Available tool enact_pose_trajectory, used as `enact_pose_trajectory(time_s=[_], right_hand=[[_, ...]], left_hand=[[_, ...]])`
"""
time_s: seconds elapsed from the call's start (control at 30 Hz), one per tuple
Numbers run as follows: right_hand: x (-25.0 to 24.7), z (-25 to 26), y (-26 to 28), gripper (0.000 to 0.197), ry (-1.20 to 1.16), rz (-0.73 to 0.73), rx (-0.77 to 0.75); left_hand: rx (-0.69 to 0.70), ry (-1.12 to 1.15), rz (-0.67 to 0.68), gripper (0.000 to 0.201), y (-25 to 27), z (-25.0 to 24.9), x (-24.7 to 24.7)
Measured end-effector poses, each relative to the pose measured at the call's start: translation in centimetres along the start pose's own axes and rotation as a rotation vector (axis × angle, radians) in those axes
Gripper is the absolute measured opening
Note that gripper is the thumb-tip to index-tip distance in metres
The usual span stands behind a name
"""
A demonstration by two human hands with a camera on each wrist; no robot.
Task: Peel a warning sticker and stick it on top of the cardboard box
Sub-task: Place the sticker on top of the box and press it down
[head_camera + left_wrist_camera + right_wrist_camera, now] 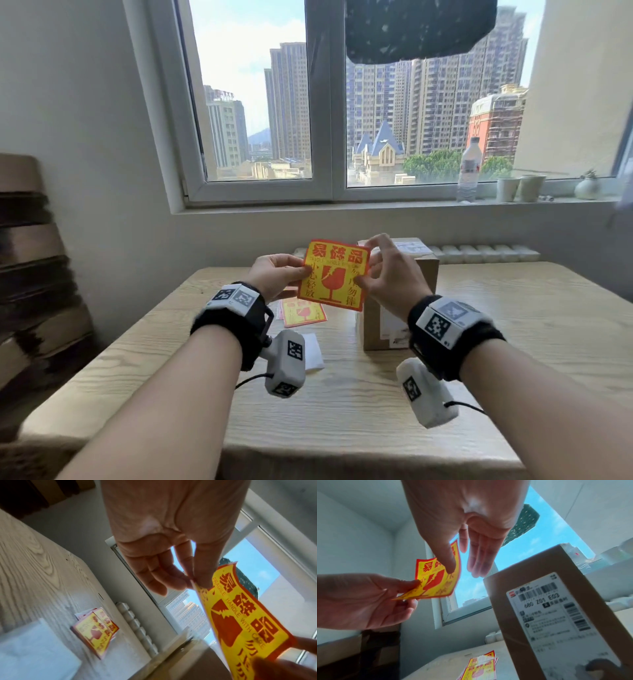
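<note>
1. Both wrists frame the warning sticker (334, 274), held in the air in front of the cardboard box (399, 298), which stands on the surface (513, 325).
2. Left hand (274, 275) pinches its left edge; right hand (390, 274) pinches the right edge.
3. Whether the backing is off seems unclear; if bare, the sticker could curl onto fingers, or land crooked and wrinkled on the box top.

The yellow-and-red warning sticker (334, 274) reads 易碎品 across its top, with "FRAGILE HANDLE WITH CARE" beneath, 小心轻放 down its left side, and a broken-goblet sign in the middle. The white shipping label (559, 616) on the cardboard box (508, 615), to the right, carries barcodes and "Z01 E03"; its smaller print is too blurred to read.
</note>
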State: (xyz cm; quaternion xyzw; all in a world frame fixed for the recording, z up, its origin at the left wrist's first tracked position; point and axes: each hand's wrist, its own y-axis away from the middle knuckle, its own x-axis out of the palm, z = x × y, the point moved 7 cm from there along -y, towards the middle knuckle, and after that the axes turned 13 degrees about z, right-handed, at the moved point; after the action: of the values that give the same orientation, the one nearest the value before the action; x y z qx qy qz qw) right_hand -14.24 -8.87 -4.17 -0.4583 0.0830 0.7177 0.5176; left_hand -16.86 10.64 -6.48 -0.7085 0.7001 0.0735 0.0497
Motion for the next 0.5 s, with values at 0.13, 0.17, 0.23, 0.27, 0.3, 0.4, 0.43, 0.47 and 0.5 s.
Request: enact_pose_trajectory(time_s=[0.13,0.17,0.23,0.27,0.3,0.4,0.43,0.47,0.5], right_hand=[[-3.4,-2.0,0.2,0.027,-0.185,-0.067,0.101],[-4.3,-2.6,0.2,0.026,-0.220,-0.097,0.120],[-5.9,-3.5,-0.1,0.027,-0.275,-0.126,0.141],[-6.5,-3.9,-0.2,0.028,-0.295,-0.118,0.143],[-7.1,-4.2,-0.5,0.029,-0.306,-0.109,0.144],[-8.6,-5.3,-1.4,0.025,-0.333,-0.086,0.148],[-9.0,-5.7,-1.8,0.025,-0.344,-0.081,0.150],[-9.3,-6.2,-2.2,0.026,-0.344,-0.079,0.158],[-9.4,-6.7,-2.7,0.028,-0.341,-0.080,0.173]], left_hand=[[0.045,0.107,0.060,0.009,-0.1,-2.6,1.8],[0.048,0.115,0.072,0.016,-0.5,-3.0,2.4],[0.052,0.122,0.064,0.023,-1.6,-3.6,3.5],[0.058,0.129,0.051,0.021,-2.1,-4.0,4.1],[0.066,0.136,0.040,0.019,-2.8,-4.4,4.6],[0.078,0.109,0.042,0.014,-5.0,-5.6,6.2],[0.079,0.088,0.046,0.013,-5.7,-5.9,6.7],[0.078,0.067,0.045,0.012,-6.3,-6.2,7.1],[0.072,0.045,0.036,0.011,-6.9,-6.2,7.4]])
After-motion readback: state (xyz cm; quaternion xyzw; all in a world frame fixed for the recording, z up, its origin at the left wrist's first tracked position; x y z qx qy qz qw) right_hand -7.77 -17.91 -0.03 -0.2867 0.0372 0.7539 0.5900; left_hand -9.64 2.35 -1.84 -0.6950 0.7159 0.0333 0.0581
